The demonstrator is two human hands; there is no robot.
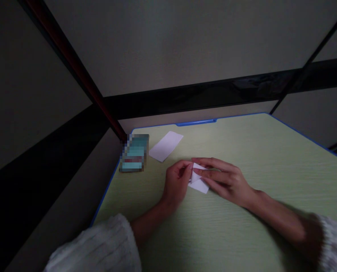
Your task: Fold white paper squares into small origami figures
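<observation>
Head camera view caught the left hand pinching the left edge of a small folded paper between thumb and fingers. The right hand lay with its fingers across the paper's right side; whether it pinched too, I could not tell. The paper was at the middle of the table. Farther left lay a flat sheet, just beside a blurred rectangular object.
</observation>
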